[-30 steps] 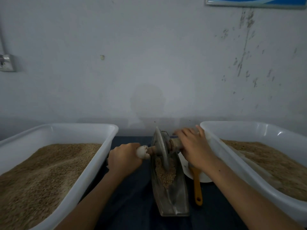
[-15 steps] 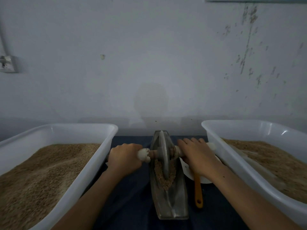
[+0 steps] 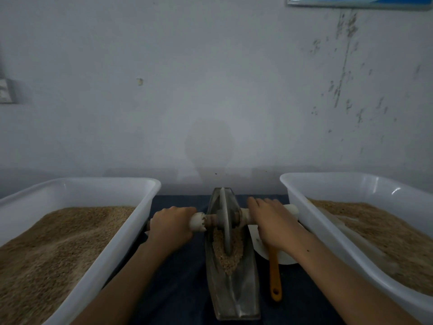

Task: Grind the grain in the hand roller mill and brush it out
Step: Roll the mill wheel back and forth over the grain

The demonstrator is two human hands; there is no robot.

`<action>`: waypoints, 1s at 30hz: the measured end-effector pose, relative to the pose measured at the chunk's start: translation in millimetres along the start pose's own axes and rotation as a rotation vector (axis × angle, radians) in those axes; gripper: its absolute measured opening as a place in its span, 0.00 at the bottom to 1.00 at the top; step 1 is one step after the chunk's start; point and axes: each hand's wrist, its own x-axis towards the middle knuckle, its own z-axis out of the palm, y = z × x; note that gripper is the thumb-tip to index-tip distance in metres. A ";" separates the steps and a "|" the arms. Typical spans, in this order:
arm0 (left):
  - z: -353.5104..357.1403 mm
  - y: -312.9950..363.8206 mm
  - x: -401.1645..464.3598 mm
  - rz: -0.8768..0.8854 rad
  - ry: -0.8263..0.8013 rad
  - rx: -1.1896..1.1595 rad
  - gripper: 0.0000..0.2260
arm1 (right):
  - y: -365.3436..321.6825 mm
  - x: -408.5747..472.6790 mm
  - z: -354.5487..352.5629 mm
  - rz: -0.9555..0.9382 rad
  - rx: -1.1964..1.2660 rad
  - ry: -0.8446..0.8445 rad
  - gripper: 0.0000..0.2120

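Metal trough of the hand roller mill (image 3: 234, 294) lies lengthwise on the dark blue cloth (image 3: 182, 289), between the two forearms. Grey grinding wheel (image 3: 225, 226) stands upright in the trough, its axle running crosswise. Left hand (image 3: 172, 227) grips the left handle (image 3: 198, 222), fingers curled fully round it; the white serrated handle end shows just inboard of the knuckles. Right hand (image 3: 273, 225) lies over the right handle (image 3: 291, 211), fingers curved across the top, the white tip sticking out beyond them; whether the thumb closes underneath cannot be told. Grain (image 3: 228, 254) is heaped in the trough around the wheel's lower edge, just below and between both sets of fingers. Orange-handled brush (image 3: 274, 275) lies beside the trough under the right wrist, on a white plate (image 3: 284, 259). White tubs of grain flank the hands: left tub (image 3: 82, 191), right tub (image 3: 339, 184).
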 end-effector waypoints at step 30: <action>-19.3 7.8 -0.9 0.018 -0.345 0.092 0.13 | -1.9 -1.2 -21.1 0.000 0.052 -0.321 0.09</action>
